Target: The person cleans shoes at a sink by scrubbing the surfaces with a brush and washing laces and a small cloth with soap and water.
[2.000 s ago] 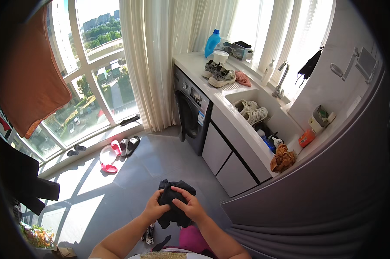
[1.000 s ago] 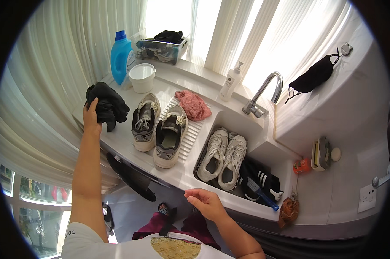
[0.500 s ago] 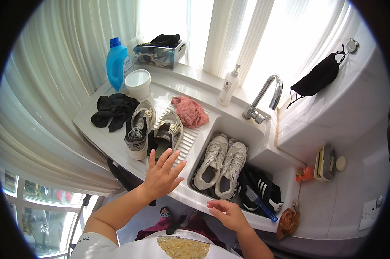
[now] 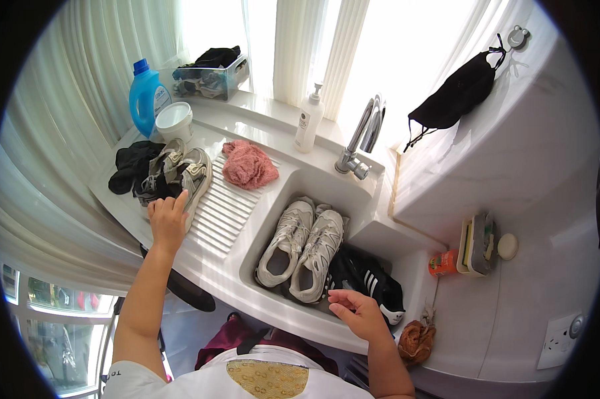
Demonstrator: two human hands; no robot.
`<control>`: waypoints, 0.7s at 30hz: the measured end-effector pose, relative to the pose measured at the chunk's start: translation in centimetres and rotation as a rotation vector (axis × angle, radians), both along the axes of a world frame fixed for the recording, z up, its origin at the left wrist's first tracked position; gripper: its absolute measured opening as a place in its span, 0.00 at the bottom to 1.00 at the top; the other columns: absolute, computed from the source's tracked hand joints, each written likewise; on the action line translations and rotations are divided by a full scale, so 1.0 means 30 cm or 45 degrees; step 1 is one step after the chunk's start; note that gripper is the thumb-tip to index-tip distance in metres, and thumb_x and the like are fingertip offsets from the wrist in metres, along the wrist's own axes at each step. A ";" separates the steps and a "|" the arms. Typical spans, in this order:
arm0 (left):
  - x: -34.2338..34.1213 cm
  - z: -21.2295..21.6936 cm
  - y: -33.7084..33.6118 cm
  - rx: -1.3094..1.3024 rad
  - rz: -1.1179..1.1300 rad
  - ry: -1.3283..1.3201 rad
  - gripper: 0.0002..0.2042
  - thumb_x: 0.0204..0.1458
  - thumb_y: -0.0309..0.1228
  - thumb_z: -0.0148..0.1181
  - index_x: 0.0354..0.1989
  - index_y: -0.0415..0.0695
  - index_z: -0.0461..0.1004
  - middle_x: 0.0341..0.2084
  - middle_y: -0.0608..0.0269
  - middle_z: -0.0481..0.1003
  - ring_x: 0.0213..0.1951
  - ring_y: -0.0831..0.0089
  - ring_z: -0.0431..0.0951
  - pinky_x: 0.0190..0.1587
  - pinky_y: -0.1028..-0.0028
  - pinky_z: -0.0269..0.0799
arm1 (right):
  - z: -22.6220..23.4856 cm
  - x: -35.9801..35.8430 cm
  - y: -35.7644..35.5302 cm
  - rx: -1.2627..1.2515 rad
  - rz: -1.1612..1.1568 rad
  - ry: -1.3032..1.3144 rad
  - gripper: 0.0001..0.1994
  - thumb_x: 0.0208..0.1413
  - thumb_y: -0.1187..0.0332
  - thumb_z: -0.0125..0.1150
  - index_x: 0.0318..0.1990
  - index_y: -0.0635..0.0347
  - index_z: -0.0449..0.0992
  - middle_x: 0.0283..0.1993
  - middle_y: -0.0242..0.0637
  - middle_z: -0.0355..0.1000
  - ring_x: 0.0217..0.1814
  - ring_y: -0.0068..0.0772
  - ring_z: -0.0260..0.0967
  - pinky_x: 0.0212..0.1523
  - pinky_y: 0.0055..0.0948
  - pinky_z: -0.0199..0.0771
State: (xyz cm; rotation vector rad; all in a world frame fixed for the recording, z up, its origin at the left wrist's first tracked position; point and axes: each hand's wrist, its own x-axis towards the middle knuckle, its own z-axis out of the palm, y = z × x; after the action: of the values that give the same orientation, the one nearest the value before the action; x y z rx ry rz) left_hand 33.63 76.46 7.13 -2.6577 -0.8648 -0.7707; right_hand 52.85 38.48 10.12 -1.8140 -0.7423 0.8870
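Observation:
A pair of grey-and-cream sneakers sits side by side at the left of the ribbed drainboard. My left hand (image 4: 168,223) has its fingers hooked over the heel end of the right-hand sneaker (image 4: 195,171); the thumb is mostly hidden. The other sneaker (image 4: 171,155) leans close against it. Over the sink's front edge hovers my right hand (image 4: 358,314), its thumb and fingers loosely bent and apart, with nothing between them. Beneath and beyond it, the sink (image 4: 369,199) holds two off-white sneakers (image 4: 298,246) and black shoes with white stripes (image 4: 376,282).
Beside the sneakers lie a black cloth (image 4: 130,166) and a pink cloth (image 4: 248,165). Behind stand a blue detergent bottle (image 4: 147,100), white tub (image 4: 175,122), clear bin (image 4: 213,78), pump bottle (image 4: 309,120) and faucet (image 4: 356,146). At right are an orange can (image 4: 443,263) and sponge holder (image 4: 474,243).
My left hand has moved from above the drainboard's front onto the nearer sneaker, which now sits farther left against its mate. The blue brush on the black shoes is no longer visible. The view has shifted right.

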 end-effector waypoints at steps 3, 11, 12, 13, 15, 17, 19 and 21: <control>-0.009 -0.012 0.013 -0.122 0.033 0.095 0.28 0.36 0.28 0.64 0.52 0.50 0.65 0.30 0.67 0.65 0.36 0.66 0.64 0.48 0.61 0.55 | -0.018 0.038 -0.034 -0.022 -0.122 -0.038 0.14 0.49 0.73 0.59 0.45 0.63 0.73 0.36 0.33 0.74 0.36 0.18 0.68 0.41 0.20 0.69; 0.217 -0.009 -0.344 -0.907 -0.930 -0.052 0.21 0.38 0.33 0.64 0.43 0.44 0.69 0.36 0.55 0.71 0.41 0.58 0.71 0.46 0.61 0.65 | -0.116 0.081 -0.137 -1.140 0.209 -1.015 0.15 0.42 0.62 0.64 0.35 0.60 0.75 0.34 0.42 0.72 0.39 0.42 0.71 0.38 0.38 0.71; 0.259 -0.046 -0.383 -0.964 -1.001 0.158 0.19 0.39 0.35 0.64 0.40 0.43 0.70 0.35 0.54 0.72 0.39 0.58 0.72 0.43 0.63 0.67 | -0.150 0.081 -0.151 -1.191 0.255 -1.085 0.14 0.42 0.63 0.64 0.35 0.60 0.75 0.34 0.42 0.72 0.38 0.42 0.71 0.37 0.38 0.71; 0.303 -0.089 -0.419 -1.008 -1.067 0.376 0.17 0.39 0.38 0.64 0.37 0.42 0.72 0.33 0.54 0.73 0.37 0.58 0.74 0.39 0.65 0.69 | -0.190 0.085 -0.168 -1.239 0.306 -1.150 0.13 0.42 0.64 0.63 0.35 0.60 0.75 0.35 0.41 0.72 0.38 0.42 0.70 0.37 0.37 0.71; 0.384 -0.169 -0.471 -0.899 -1.173 0.684 0.16 0.39 0.41 0.62 0.32 0.43 0.73 0.33 0.55 0.72 0.35 0.58 0.74 0.38 0.64 0.70 | -0.280 0.088 -0.184 -1.356 0.300 -1.246 0.13 0.39 0.66 0.64 0.33 0.62 0.74 0.35 0.42 0.71 0.39 0.42 0.70 0.36 0.37 0.72; 0.428 -0.256 -0.509 -0.788 -1.139 0.847 0.14 0.37 0.41 0.64 0.29 0.44 0.74 0.32 0.57 0.72 0.35 0.60 0.75 0.35 0.64 0.71 | -0.332 0.079 -0.193 -1.416 0.313 -1.280 0.12 0.38 0.68 0.63 0.33 0.62 0.74 0.35 0.42 0.70 0.40 0.41 0.69 0.35 0.37 0.73; 0.460 -0.305 -0.524 -0.750 -1.112 0.978 0.15 0.37 0.41 0.64 0.30 0.45 0.74 0.33 0.58 0.72 0.35 0.61 0.75 0.34 0.65 0.71 | -0.314 0.097 -0.168 -1.427 0.339 -1.260 0.11 0.38 0.70 0.61 0.33 0.62 0.73 0.35 0.42 0.70 0.40 0.41 0.69 0.34 0.37 0.73; 0.448 -0.333 -0.535 -0.768 -1.117 0.952 0.14 0.38 0.40 0.63 0.30 0.45 0.75 0.35 0.58 0.71 0.38 0.60 0.74 0.35 0.64 0.71 | -0.209 0.099 -0.152 -1.416 0.269 -1.155 0.08 0.44 0.69 0.57 0.32 0.61 0.71 0.31 0.44 0.72 0.36 0.42 0.71 0.34 0.38 0.73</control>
State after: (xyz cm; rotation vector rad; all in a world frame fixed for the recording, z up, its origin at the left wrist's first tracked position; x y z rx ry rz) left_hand 47.08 60.40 -2.87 -3.4157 0.3658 0.4946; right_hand 55.83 33.92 3.86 -3.2767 -1.1114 0.5848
